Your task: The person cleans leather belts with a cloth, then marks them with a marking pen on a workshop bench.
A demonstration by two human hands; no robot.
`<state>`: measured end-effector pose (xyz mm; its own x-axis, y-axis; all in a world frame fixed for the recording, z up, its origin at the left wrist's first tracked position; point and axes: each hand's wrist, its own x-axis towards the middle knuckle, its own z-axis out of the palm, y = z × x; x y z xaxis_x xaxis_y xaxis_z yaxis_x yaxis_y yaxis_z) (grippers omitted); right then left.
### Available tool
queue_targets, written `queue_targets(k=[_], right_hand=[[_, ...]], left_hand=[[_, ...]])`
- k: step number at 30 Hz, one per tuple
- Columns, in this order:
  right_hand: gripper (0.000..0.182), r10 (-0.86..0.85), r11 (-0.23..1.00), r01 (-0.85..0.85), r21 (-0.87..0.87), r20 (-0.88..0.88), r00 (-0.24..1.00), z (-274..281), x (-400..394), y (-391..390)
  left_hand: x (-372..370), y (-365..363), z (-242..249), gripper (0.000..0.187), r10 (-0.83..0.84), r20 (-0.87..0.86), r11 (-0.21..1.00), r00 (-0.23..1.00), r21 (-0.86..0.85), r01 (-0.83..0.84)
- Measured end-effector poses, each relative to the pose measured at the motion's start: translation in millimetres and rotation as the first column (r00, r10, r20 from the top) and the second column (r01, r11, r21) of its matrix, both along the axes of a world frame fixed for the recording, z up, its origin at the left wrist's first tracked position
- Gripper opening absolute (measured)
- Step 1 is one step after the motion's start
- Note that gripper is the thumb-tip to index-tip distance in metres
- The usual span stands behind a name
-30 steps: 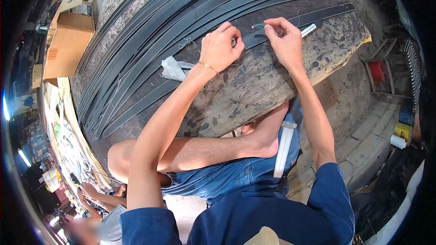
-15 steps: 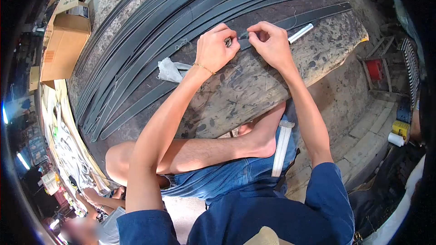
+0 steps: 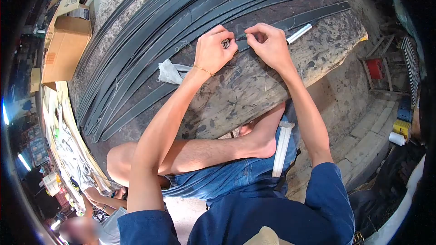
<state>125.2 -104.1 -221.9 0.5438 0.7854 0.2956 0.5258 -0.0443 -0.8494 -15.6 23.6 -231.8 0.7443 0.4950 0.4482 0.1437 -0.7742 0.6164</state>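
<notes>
two bare hands, the left hand (image 3: 213,49) and the right hand (image 3: 272,47), are positioned just apart over the near strap (image 3: 324,11) in the head view. left hand: fingers curled inward, thumb tip close to the forefinger; a small item shows within the curl, type not identifiable. right hand: thumb and forefinger drawn close together, other fingers folded. a small dark piece (image 3: 241,38) is located between the two hands; whether either hand pinches it cannot be told. the near strap lies on the counter (image 3: 245,79), running from near left to far right beneath the hands. further dark stitched straps (image 3: 181,11) lie side by side on the far and left part of the counter. a silver cylinder (image 3: 299,33) lies just right of the right hand, along the near side of the strap. a crumpled white wrap (image 3: 169,72) rests left of the left hand. a cardboard box (image 3: 68,50) stands at far left.
</notes>
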Motion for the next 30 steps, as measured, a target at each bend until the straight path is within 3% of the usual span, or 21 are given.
queue_targets(k=[7, 10, 12, 14, 16, 17, 20, 22, 26, 30], right_hand=[[0.015, -0.039, 0.999, 0.039, 0.018, -0.021, 0.999, -4.4, 1.5, 1.0], [0.013, -0.123, 0.989, 0.136, 0.062, -0.176, 0.977, -6.8, 2.3, 0.8], [0.012, -0.166, 0.964, 0.212, 0.16, -0.26, 0.951, -8.9, 2.9, 2.2], [0.013, -0.209, 0.957, 0.255, 0.142, -0.274, 0.939, -6.8, 3.2, -1.3], [0.013, -0.297, 0.899, 0.37, 0.235, -0.295, 0.908, -2.8, 4.6, -3.4], [0.013, -0.324, 0.871, 0.407, 0.275, -0.3, 0.897, -6.8, 8.0, -3.6], [0.013, -0.356, 0.855, 0.455, 0.249, -0.356, 0.864, -9.3, 12.8, -7.5], [0.013, -0.362, 0.856, 0.453, 0.25, -0.336, 0.869, -11.2, 13.6, -8.9], [0.012, -0.282, 0.911, 0.372, 0.177, -0.391, 0.876, -9.2, 10.9, -11.0], [0.01, -0.177, 0.974, 0.21, 0.081, -0.302, 0.937, -8.3, 12.4, -19.3]], left_hand=[[-2.5, 2.0, 4.5, 0.013, 0.095, 0.055, 0.994, 0.994, -0.055, -0.092], [-10.0, 4.2, 7.9, 0.014, 0.212, -0.015, 0.958, 0.977, -0.192, -0.211], [-16.1, 4.8, 16.2, 0.015, 0.133, -0.185, 0.973, 0.974, -0.162, -0.163], [-18.2, 2.3, 17.1, 0.015, 0.074, -0.158, 0.989, 0.985, -0.118, -0.093], [-14.2, -8.2, 18.4, 0.016, -0.005, -0.085, 0.999, 0.996, -0.044, 0.001], [-10.6, -11.5, 11.9, 0.018, -0.028, -0.094, 0.998, 0.995, 0.059, 0.033], [9.3, -37.4, 17.7, 0.023, -0.044, -0.127, 0.991, 0.991, 0.118, 0.059], [16.9, -45.2, 20.1, 0.022, -0.016, -0.217, 0.994, 0.976, 0.099, 0.039], [17.0, -42.2, 9.8, 0.012, -0.007, -0.128, 0.997, 0.992, 0.075, 0.017], [13.3, -38.5, 7.6, 0.008, -0.012, -0.043, 1.0, 0.999, -0.007, 0.012]])
